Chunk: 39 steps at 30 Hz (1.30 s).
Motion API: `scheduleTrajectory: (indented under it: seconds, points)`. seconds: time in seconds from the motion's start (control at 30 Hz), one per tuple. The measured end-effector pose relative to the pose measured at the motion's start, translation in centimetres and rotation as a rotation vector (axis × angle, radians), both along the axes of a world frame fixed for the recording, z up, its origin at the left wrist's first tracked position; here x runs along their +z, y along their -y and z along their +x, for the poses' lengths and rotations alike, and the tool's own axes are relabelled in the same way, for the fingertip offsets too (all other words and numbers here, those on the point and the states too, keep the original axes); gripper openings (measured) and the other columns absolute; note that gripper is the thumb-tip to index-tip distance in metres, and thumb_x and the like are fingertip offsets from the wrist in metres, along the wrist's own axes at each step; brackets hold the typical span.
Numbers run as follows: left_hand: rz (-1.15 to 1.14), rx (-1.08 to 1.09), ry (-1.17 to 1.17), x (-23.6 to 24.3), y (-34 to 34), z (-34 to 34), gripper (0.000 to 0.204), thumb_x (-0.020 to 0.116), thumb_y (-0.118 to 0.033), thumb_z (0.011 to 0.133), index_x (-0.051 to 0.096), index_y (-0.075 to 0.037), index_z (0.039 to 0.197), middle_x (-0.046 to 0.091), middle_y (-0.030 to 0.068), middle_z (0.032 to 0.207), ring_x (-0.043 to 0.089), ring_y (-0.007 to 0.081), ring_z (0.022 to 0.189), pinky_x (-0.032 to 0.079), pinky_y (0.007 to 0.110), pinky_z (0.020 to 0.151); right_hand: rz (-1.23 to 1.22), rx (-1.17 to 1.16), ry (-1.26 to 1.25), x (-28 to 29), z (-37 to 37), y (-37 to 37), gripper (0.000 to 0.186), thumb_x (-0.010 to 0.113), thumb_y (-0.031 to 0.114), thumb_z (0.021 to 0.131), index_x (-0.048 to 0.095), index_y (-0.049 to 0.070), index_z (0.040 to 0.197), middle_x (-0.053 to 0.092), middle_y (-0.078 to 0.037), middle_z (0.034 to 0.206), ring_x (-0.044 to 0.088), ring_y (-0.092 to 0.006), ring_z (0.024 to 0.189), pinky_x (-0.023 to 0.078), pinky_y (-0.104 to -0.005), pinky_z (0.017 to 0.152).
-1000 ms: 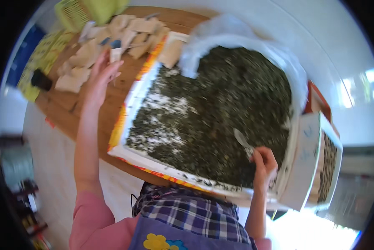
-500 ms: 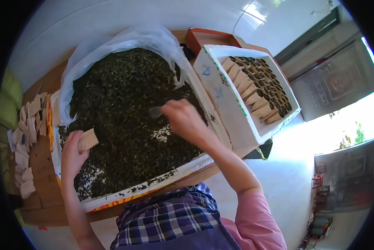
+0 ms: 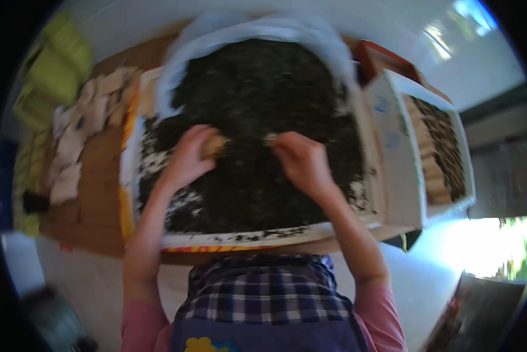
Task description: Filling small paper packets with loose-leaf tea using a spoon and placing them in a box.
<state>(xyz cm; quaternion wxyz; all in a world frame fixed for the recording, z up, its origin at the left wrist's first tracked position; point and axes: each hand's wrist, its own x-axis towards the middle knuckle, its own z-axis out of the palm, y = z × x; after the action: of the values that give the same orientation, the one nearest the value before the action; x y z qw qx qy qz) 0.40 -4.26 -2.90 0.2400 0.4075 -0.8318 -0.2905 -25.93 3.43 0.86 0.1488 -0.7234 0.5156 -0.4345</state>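
My left hand [image 3: 188, 157] is closed around a small tan paper bag [image 3: 217, 146], held just above a bed of dark dried leaves [image 3: 246, 188]. To its right, my right hand [image 3: 305, 159] is pinched above the same leaves. A pale tip of the small clear spoon [image 3: 270, 138] pokes out of its fingers, blurred, with most of it hidden. The leaves fill a wide white tray [image 3: 372, 135], lined at the back with a clear plastic sheet [image 3: 275, 28].
Flat paper bags [image 3: 72, 144] lie piled on the brown table [image 3: 99, 193] at left, beside yellow-green packs [image 3: 55, 73]. On the right, a white foam box [image 3: 395, 158] holds rows of filled paper bags [image 3: 445, 146]. Behind it sits a red-brown box [image 3: 386, 58].
My view has swung left and blurred. My left hand has brought the paper bag from the tray's left side inward over the leaves, and the two hands are closer together.
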Motion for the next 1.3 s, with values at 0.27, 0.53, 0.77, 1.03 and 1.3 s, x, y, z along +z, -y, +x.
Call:
scheduleTrajectory:
  seconds: [0.27, 0.53, 0.77, 1.03, 1.3]
  points:
    - [0.24, -0.004, -0.156, 1.5, -1.1, -0.6, 0.057, 0.067, 0.002, 0.068, 0.054, -0.004, 0.122, 0.05, 0.0087, 0.125, 0.055, 0.0225, 0.112, 0.044, 0.031, 0.093, -0.242, 0.187, -0.374, 2.6, 1.5, -0.4, 0.023, 0.063, -0.013, 0.073, 0.064, 0.001, 0.091, 0.067, -0.014, 0.094, 0.062, -0.0326, 0.082, 0.051, -0.0369, 0.071]
    - [-0.063, 0.232, 0.051, 0.8, -0.3, 1.1, 0.056, 0.07, -0.006, 0.067, 0.055, -0.002, 0.121, 0.054, 0.0144, 0.119, 0.05, 0.0341, 0.116, 0.042, 0.041, 0.098, -0.119, -0.192, -0.554, 1.7, -4.3, 1.4, 0.017, 0.061, -0.009, 0.079, 0.065, 0.001, 0.092, 0.068, -0.014, 0.096, 0.063, -0.0344, 0.082, 0.051, -0.0413, 0.072]
    - [-0.171, 0.249, 0.137, -0.5, 0.4, 0.3, 0.061, 0.07, -0.004, 0.064, 0.054, -0.001, 0.123, 0.052, 0.019, 0.125, 0.049, 0.0387, 0.119, 0.041, 0.045, 0.1, -0.068, -0.059, -0.124, -4.2, 0.4, 3.5, 0.013, 0.061, -0.005, 0.081, 0.065, 0.003, 0.091, 0.068, -0.014, 0.087, 0.067, -0.0328, 0.082, 0.054, -0.0391, 0.072]
    - [0.013, 0.147, -0.098, 0.4, -0.1, -0.4, 0.059, 0.064, 0.005, 0.065, 0.053, -0.001, 0.122, 0.052, 0.0139, 0.123, 0.051, 0.0314, 0.119, 0.038, 0.034, 0.104, -0.117, -0.021, -0.002, -1.0, 2.0, 2.2, 0.016, 0.062, -0.007, 0.076, 0.065, 0.003, 0.089, 0.067, -0.013, 0.088, 0.064, -0.0342, 0.082, 0.052, -0.0401, 0.071]
    - [0.313, 0.151, -0.38, -0.3, -0.5, -0.7, 0.06, 0.064, 0.006, 0.063, 0.052, -0.001, 0.122, 0.055, 0.0093, 0.118, 0.054, 0.022, 0.116, 0.039, 0.03, 0.102, -0.322, 0.203, -0.41, 1.3, 3.4, 0.9, 0.029, 0.065, -0.002, 0.063, 0.059, 0.004, 0.091, 0.06, -0.01, 0.092, 0.06, -0.0263, 0.078, 0.045, -0.0362, 0.074]
